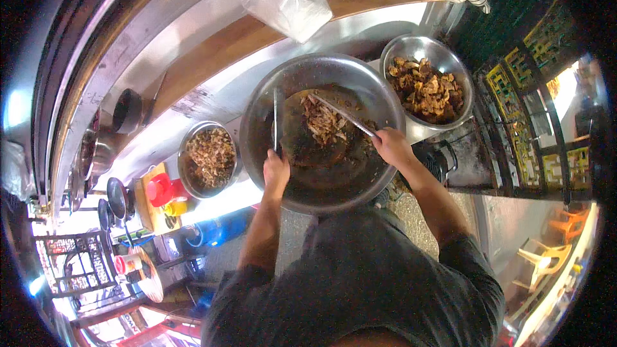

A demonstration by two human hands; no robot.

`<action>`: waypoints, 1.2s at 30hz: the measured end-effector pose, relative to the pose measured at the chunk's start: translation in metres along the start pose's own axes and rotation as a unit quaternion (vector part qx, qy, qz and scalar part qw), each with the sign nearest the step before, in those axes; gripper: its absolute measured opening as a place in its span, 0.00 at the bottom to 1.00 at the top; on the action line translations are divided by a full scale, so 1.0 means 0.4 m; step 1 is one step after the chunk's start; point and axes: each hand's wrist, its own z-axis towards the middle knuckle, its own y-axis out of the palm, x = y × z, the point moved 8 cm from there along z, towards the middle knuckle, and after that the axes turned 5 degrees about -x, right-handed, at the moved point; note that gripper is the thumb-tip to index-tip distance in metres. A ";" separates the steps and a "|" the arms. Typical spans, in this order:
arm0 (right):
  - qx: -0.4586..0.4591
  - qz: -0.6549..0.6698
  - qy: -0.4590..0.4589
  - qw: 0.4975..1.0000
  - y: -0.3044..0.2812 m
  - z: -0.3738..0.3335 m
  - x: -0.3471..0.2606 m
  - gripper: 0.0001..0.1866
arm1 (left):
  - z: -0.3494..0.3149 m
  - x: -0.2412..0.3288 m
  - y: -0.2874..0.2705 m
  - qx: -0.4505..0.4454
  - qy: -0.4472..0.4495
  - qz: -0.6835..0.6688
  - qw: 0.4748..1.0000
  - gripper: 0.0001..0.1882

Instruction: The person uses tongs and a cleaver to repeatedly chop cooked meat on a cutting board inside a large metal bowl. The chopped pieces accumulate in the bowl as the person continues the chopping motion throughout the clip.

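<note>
A wide metal basin stands in front of me, with a round brown board inside it. Chopped brown meat lies heaped on the board. My left hand is closed round the handle of a knife, whose narrow blade points away from me, left of the heap. My right hand grips a second knife; its blade slants to the far left across the meat. Both blades appear nearly edge-on, so their full shape is hidden.
At the right, a metal bowl holds larger browned meat pieces. A smaller bowl of chopped meat stands left. A plastic bag lies on the shelf beyond. Red cups and a blue gas cylinder are farther left.
</note>
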 end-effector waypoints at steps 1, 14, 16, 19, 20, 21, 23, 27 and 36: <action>-0.006 -0.007 -0.003 1.000 0.020 0.002 -0.012 0.13 | 0.040 0.006 -0.002 -0.013 0.017 0.022 1.000 0.20; 0.022 -0.007 0.145 0.989 -0.032 -0.165 -0.181 0.14 | 0.139 -0.007 0.022 -0.135 0.112 0.097 0.980 0.22; 0.024 0.016 0.196 0.980 -0.030 -0.215 -0.176 0.14 | 0.102 0.073 -0.050 -0.117 0.119 0.055 0.984 0.22; 0.040 0.041 0.200 0.978 -0.031 -0.247 -0.182 0.14 | 0.029 0.091 -0.084 -0.071 0.101 -0.028 0.992 0.22; 0.037 0.046 0.205 0.977 -0.027 -0.250 -0.182 0.14 | 0.014 0.092 -0.081 -0.056 0.094 -0.059 0.992 0.22; 0.029 0.051 0.202 0.978 -0.023 -0.244 -0.189 0.14 | 0.035 0.045 -0.020 -0.090 0.059 -0.027 0.994 0.22; 0.019 0.039 0.194 0.980 -0.010 -0.238 -0.196 0.13 | 0.067 -0.001 0.072 -0.143 0.065 0.058 0.986 0.22; 0.002 0.031 0.178 0.984 -0.018 -0.255 -0.182 0.13 | 0.075 0.051 0.029 -0.132 0.070 0.071 0.986 0.21; -0.021 -0.031 0.145 0.989 0.022 -0.279 -0.109 0.12 | 0.027 0.114 -0.008 -0.106 0.095 0.093 0.986 0.22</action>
